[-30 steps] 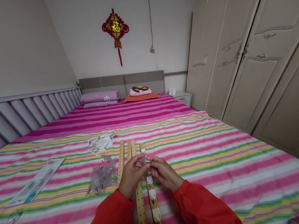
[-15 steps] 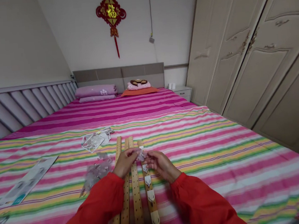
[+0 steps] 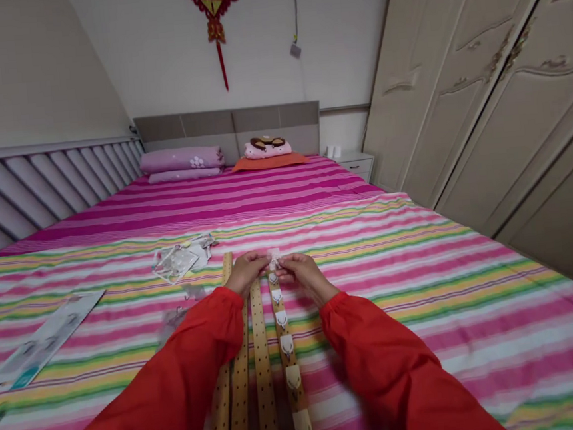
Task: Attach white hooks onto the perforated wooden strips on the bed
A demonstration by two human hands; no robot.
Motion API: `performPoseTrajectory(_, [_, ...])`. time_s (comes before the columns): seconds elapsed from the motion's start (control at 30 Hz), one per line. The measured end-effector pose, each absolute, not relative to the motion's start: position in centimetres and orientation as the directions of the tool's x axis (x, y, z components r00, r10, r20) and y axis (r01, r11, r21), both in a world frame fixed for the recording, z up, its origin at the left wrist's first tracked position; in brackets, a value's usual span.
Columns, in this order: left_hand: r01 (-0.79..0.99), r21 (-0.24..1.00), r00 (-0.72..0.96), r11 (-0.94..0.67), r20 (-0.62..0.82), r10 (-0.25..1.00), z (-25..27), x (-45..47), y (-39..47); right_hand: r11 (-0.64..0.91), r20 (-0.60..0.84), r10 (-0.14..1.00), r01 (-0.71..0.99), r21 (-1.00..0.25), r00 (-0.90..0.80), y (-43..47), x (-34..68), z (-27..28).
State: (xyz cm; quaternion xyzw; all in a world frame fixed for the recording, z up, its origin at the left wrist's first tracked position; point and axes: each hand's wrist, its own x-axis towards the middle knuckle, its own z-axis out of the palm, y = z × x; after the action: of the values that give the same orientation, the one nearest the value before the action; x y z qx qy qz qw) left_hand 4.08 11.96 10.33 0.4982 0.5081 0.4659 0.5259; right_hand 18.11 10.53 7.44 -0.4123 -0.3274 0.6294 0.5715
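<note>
Over the far end of the rightmost wooden strip [image 3: 289, 362], a small clear plastic hook [image 3: 274, 254] is pinched between my two hands. My left hand [image 3: 248, 272] grips it from the left with thumb and fingers together. From the right, the closed fingertips of my right hand [image 3: 304, 275] meet it. White hooks with metal loops [image 3: 286, 345] sit in a row along that strip, below my hands. Beside it lie several more strips with rows of holes, such as the bare wooden strip [image 3: 263, 377]. I cannot tell whether the clear hook touches the wood.
Left of the strips lies a bag of clear hooks [image 3: 170, 324], partly behind my left sleeve. Opened clear packaging [image 3: 176, 261] rests farther back. A long flat package [image 3: 47, 343] is at the left. Everything lies on a striped bed sheet [image 3: 400, 312]; a wardrobe [image 3: 499, 123] stands right.
Both hands have moved forward to the strip's far end with the clear hook, uncovering more white hooks. The view has tilted down, and my left sleeve now covers more of the bag.
</note>
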Motion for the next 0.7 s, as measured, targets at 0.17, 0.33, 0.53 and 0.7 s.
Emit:
performPoseTrajectory(0.17, [0.139,0.989,-0.01,0.045,-0.044,0.999,8.7,4.4,14.5,-0.109,-0.146,0.986,-0.357,-0.928,0.079,13.4,17.8,5.7])
performPoseTrajectory(0.33, [0.28,0.96,-0.033,0.008,0.002,0.999,6.3,4.2,15.9,-0.112,-0.155,0.982,-0.327,-0.938,0.109,14.7,17.2,3.1])
performPoseTrajectory(0.53, [0.496,0.868,-0.065,-0.034,0.076,0.995,4.7,3.9,17.7,-0.105,-0.156,0.975,-0.291,-0.951,0.157,16.1,16.6,1.4])
performPoseTrajectory(0.7, [0.636,0.771,-0.077,-0.035,0.109,0.991,3.9,4.1,18.3,-0.112,-0.163,0.97,-0.264,-0.958,0.182,16.7,16.3,0.6])
